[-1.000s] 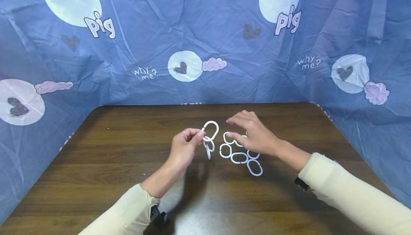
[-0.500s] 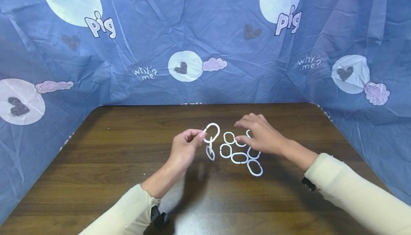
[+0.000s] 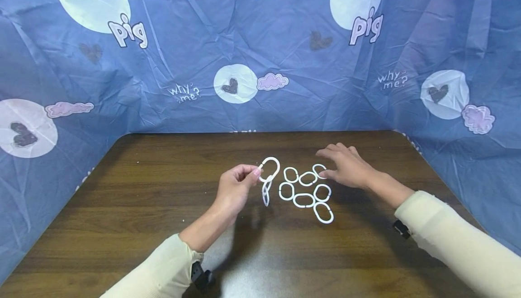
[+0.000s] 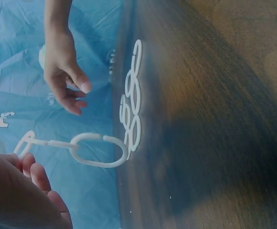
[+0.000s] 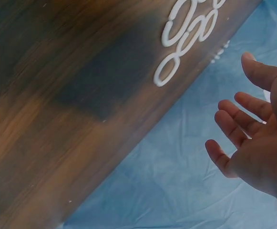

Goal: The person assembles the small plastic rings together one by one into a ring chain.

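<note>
My left hand (image 3: 234,188) pinches a white, open-sided plastic chain link (image 3: 278,167) between thumb and fingertips. Two more links hang from it, hooked one through another; in the left wrist view the lowest link (image 4: 100,165) shows as an oval with a small gap. Over the right end of a group of loose white links (image 3: 303,207), my right hand (image 3: 346,166) hovers with its fingers spread and loosely bent, holding nothing. In the right wrist view its palm (image 5: 267,152) shows bare, with the loose links (image 5: 160,84) on the table beyond.
The dark wooden table (image 3: 142,234) carries the loose links right of the middle, several of them close together in two uneven rows. A blue printed cloth (image 3: 309,108) stands as a wall behind the table and along its sides.
My right hand has moved right across the loose links, uncovering several of them. The left hand has barely moved; the links hanging from it have swung and turned.
</note>
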A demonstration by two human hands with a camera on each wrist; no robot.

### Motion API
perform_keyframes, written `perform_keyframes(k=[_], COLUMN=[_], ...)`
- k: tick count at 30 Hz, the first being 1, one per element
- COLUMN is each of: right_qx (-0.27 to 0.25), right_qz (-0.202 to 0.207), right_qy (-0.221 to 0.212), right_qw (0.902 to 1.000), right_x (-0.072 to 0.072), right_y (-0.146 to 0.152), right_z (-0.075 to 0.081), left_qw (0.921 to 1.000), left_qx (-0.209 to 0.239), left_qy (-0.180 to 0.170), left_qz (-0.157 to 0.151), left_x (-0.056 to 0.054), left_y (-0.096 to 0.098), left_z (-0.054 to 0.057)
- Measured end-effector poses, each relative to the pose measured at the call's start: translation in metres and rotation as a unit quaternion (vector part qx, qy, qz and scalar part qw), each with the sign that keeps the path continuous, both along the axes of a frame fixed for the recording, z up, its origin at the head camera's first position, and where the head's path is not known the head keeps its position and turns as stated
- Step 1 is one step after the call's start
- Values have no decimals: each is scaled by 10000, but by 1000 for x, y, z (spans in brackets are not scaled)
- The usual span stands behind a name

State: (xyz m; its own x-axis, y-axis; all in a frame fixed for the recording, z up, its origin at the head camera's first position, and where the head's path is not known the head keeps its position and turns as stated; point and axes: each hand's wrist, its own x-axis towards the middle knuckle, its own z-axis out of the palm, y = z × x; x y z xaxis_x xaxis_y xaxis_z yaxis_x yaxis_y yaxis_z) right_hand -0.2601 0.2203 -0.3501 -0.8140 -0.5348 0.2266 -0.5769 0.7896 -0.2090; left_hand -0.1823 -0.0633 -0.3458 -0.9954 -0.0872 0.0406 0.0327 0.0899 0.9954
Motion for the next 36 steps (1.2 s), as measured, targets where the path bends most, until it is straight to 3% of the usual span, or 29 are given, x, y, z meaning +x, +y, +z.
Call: perform_keyframes(k=[10,19,30,36], right_qx=[120,768,1277,1471], right_qz=[-18,257,341,347], right_qy=[-138,40,-446,-334], right_qw=[9998,9967,9902,9879], right_x=[-15,-30,-36,-36], right_y=[16,11,13,15], right_z=[-12,-33,-43,-51], left_qw=[10000,9999,9999,9999], left_qx=[-29,-135,-87,-86], left_qy=[-28,-85,-19,3], left_qz=[-11,17,-47,-65], left_x=[-1,-1,0,1], left_y=[0,-1,0,1], left_z=[0,1,1,1])
